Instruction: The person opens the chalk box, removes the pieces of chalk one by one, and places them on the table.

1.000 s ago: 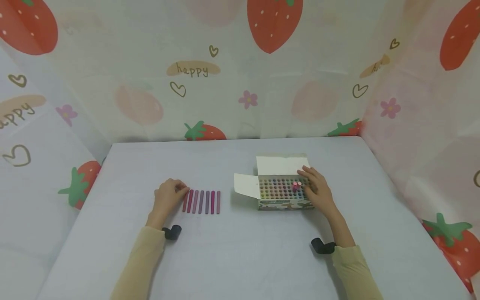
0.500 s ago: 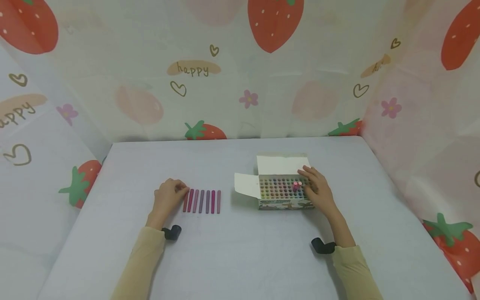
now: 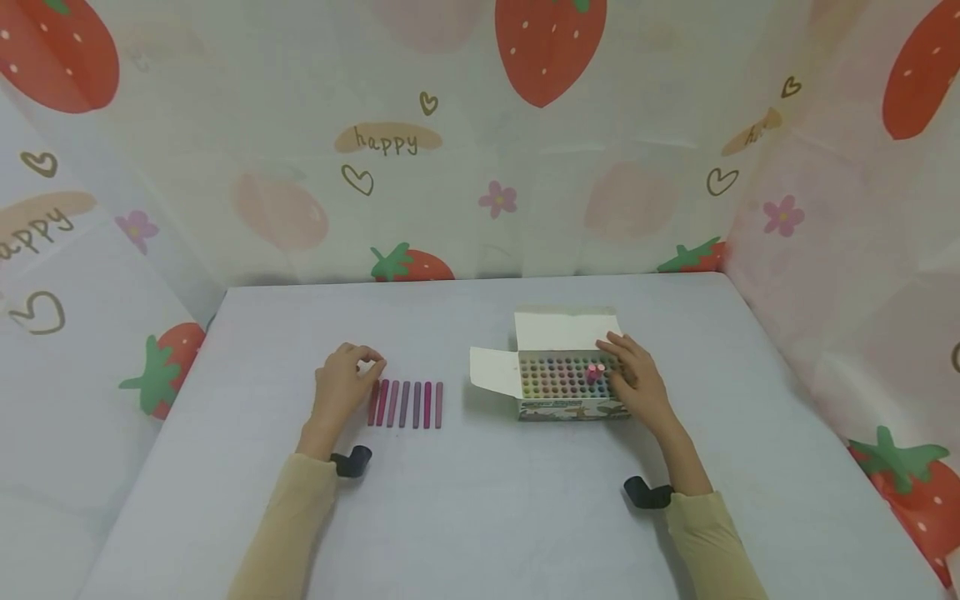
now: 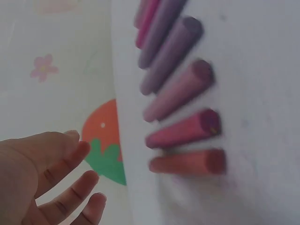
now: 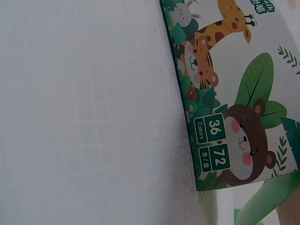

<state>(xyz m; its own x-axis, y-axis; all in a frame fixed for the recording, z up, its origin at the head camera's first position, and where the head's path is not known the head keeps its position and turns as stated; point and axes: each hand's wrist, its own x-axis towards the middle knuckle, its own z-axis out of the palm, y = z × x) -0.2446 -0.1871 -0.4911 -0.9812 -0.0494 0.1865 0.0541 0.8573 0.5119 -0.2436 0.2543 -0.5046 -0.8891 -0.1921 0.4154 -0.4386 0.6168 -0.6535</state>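
Several chalk sticks point(image 3: 416, 405) in pinks, reds and purples lie side by side in a row on the white table. My left hand point(image 3: 345, 379) is just above the row's left end, thumb and index finger close together; the left wrist view shows nothing between its fingers point(image 4: 70, 201), apart from the reddish chalk point(image 4: 187, 162). Further right stands an open chalk box point(image 3: 573, 408) full of upright sticks. Two pink sticks point(image 3: 595, 372) stick up above the others. My right hand point(image 3: 637, 383) rests at the box's right end with fingers spread; its contact there is partly hidden.
The box's white lid point(image 3: 566, 331) stands up at the back, and a side flap point(image 3: 495, 371) sticks out leftward. Animal prints cover the box's front point(image 5: 243, 140). A strawberry-patterned curtain point(image 3: 450, 192) encloses the white table point(image 3: 480, 517) behind and at both sides.
My left hand has risen a little off the left end of the chalk row and shifted slightly away and to the right. The right hand and the box stay put.
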